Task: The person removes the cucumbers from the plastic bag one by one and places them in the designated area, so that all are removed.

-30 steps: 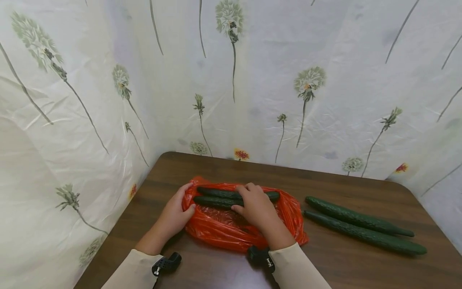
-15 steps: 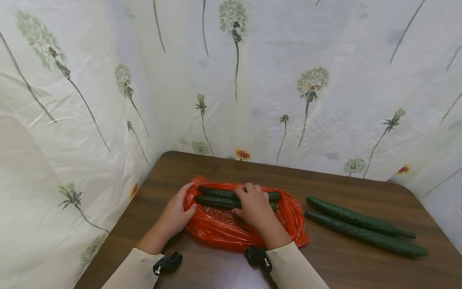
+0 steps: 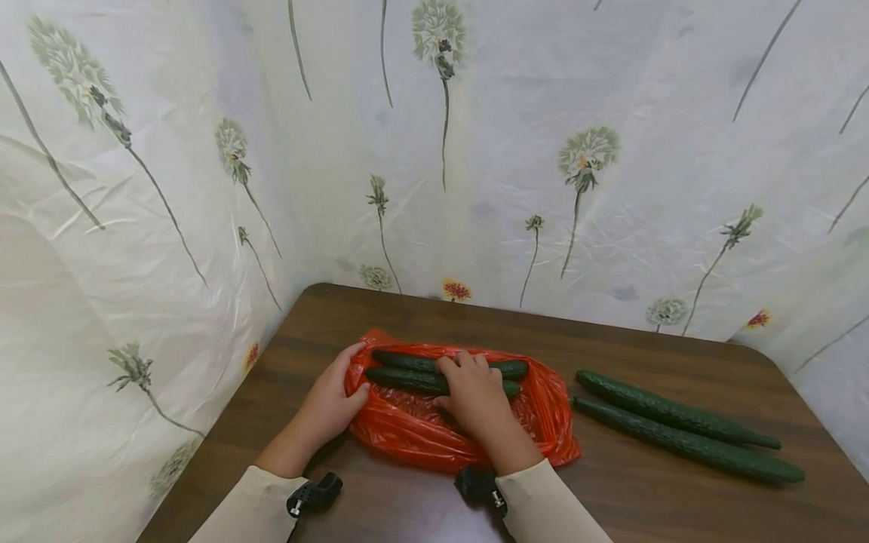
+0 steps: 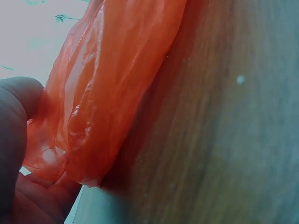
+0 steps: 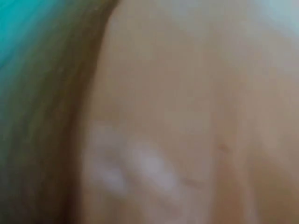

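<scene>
In the bag, two cucumbers lie unmoved, seemingly settled; the right grip has shifted slightly toward the bag's left end, whether clasping either cannot be told. The left grip pinches that end.

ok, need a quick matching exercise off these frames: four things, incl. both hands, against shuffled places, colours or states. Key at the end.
Things
1. left hand
2. plastic bag
3. right hand
4. table

Places, colours, states
A. brown, with a wood grain
B. over the cucumbers in the bag
C. holding the bag's edge
D. bright red

Pairs: 1-C, 2-D, 3-B, 4-A
</scene>
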Available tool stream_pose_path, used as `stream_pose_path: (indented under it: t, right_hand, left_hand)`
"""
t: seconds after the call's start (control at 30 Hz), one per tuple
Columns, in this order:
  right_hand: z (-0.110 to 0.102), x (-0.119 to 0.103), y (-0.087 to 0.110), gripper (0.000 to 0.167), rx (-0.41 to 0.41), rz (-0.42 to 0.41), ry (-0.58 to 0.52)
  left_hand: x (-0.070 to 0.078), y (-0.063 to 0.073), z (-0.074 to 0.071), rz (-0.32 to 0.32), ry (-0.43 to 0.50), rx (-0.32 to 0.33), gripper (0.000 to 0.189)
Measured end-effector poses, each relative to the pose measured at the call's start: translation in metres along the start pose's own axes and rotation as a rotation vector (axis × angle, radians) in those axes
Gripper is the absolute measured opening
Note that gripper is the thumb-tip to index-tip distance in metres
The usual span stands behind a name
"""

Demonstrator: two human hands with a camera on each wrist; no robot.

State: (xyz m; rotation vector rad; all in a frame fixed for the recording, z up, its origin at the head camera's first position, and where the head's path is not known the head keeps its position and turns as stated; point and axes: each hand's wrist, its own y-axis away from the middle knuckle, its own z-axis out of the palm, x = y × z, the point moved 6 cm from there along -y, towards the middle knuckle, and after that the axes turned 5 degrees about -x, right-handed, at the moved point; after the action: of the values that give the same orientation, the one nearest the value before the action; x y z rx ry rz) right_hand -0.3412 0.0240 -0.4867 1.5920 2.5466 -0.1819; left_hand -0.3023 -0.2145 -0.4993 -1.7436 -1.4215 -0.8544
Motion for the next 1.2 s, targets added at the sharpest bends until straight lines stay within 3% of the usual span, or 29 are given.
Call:
stream_pose_path:
  t: [0.23, 0.63, 0.9, 1.2]
  right_hand:
    - [0.005, 0.002, 0.001, 0.049, -0.015, 0.021, 0.009]
    - [0.006, 0.003, 0.006, 0.046, 0.037, -0.034, 0.034]
    - [0.000, -0.002, 0.004, 0.044, 0.067, -0.079, 0.051]
    - [-0.008, 0.003, 0.009, 0.046, 0.080, -0.072, 0.074]
  left_hand:
    - [-0.001, 0.000, 0.002, -0.003, 0.004, -0.011, 0.074]
    - [0.000, 0.001, 0.005, 0.002, 0.000, -0.009, 0.073]
    - [-0.004, 0.002, 0.000, -0.024, -0.005, -0.010, 0.074]
    - [-0.002, -0.001, 0.003, -0.022, -0.012, -0.018, 0.073]
